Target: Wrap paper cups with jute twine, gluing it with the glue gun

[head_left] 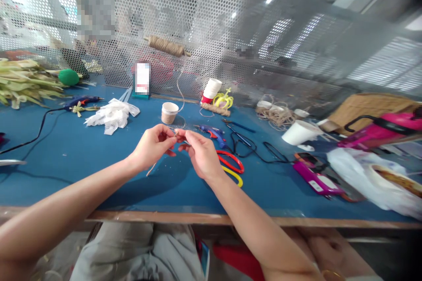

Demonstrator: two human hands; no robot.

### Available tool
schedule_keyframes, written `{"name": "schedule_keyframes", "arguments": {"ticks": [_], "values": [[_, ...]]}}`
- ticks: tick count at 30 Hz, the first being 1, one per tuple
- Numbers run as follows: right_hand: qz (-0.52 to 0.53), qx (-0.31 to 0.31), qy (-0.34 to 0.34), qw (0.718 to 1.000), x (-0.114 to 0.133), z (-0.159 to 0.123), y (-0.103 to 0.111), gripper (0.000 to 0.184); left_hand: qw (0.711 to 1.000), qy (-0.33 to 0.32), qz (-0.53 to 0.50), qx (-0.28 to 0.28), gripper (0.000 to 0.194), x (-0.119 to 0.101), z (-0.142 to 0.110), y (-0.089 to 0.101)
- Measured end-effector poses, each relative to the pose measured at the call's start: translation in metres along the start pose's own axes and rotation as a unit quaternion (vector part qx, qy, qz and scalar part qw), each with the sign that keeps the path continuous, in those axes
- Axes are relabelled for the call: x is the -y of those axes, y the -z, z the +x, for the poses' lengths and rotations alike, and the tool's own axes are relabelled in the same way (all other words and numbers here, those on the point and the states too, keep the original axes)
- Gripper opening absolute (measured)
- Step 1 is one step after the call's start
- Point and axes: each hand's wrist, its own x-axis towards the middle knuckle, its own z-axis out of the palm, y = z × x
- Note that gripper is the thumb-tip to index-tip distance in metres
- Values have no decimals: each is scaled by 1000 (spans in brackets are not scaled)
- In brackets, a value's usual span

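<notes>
My left hand and my right hand meet above the blue table, fingertips nearly touching. Both are closed in a pinch on a thin piece of twine, whose loose end hangs below my left hand. Just behind the fingers stands a small paper cup with a brown wrapped lower part and a white rim. From a twine spool on the mesh screen, a strand runs down past the cup. Scissors with red and yellow handles lie beside my right wrist, their blades mostly hidden by that hand.
Glue guns with black cables lie on both sides. Crumpled white plastic, a phone, pliers, white cups, a purple power strip and dry husks surround the work spot. A perforated screen closes off the back.
</notes>
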Motion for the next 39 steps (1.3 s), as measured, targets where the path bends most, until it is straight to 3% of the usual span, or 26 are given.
{"name": "schedule_keyframes", "arguments": {"ticks": [12, 32, 34, 39], "values": [[-21, -6, 3, 1000, -1, -1, 0, 15, 1000, 3, -3, -3, 19, -1, 0, -2], [-50, -29, 15, 998, -1, 6, 1, 16, 984, -69, 164, -14, 20, -8, 6, 6], [-52, -34, 23, 998, -1, 7, 1, 16, 984, -56, 170, 14, 22, -9, 8, 8], [-45, -49, 23, 998, 1, 11, 2, 18, 983, 27, 95, 157, 26, -8, 9, 14]]}}
